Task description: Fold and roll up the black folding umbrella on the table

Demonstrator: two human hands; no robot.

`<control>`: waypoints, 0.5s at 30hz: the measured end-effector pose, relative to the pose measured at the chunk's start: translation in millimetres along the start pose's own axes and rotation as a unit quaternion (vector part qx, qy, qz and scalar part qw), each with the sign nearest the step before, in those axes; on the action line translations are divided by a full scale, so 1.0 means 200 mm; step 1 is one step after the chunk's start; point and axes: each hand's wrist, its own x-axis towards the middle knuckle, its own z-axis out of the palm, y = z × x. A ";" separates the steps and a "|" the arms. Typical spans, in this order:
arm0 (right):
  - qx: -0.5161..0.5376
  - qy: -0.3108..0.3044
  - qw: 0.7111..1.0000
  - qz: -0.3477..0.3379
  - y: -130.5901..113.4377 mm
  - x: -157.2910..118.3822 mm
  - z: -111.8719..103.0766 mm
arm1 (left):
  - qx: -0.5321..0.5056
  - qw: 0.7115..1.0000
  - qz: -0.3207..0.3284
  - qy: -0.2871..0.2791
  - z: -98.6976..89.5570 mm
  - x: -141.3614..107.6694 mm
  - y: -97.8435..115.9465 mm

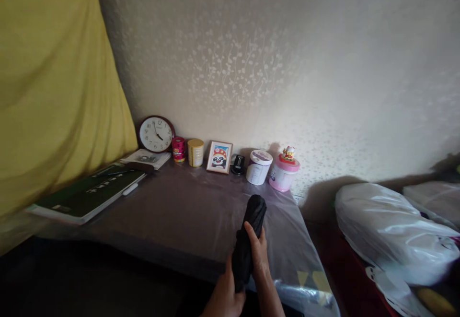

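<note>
Nearest the camera, the person's left hand [228, 290] is wrapped around the lower part of a black folded umbrella [243, 258]. The right hand [258, 249] grasps it higher up, thumb along its side. The umbrella slants over the near right part of a table [172, 216] under a clear cover; it and the two hands hide some of the near edge.

Along the far side, by the patterned wall [230, 58], stands a row of things. From left to right come a round clock [153, 135] propped upright, a red can [178, 150], a yellow-lidded tin [196, 154], a framed panda picture [219, 158], a small black device [238, 164], a white tub [258, 169] and a pink tub [282, 177], the last with a figurine [288, 153] on its lid.

On the left lies a large green book [91, 192], with a white object [130, 189] just beside its right edge and a yellow curtain [53, 82] hanging behind. On the right, beyond the table, a bulging white plastic bag [391, 230] rests on a dark red surface [354, 274].
</note>
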 end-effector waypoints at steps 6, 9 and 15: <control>0.014 0.010 1.000 0.001 0.03 0.01 0.00 | 0.077 0.995 -0.057 0.007 -0.03 -0.01 0.00; 0.050 -0.001 0.998 0.032 0.04 0.02 -0.01 | 0.026 0.999 -0.012 -0.020 -0.07 -0.01 0.08; 0.059 -0.028 0.997 0.049 0.01 0.02 -0.01 | -0.123 0.983 -0.075 -0.110 -0.09 -0.02 0.17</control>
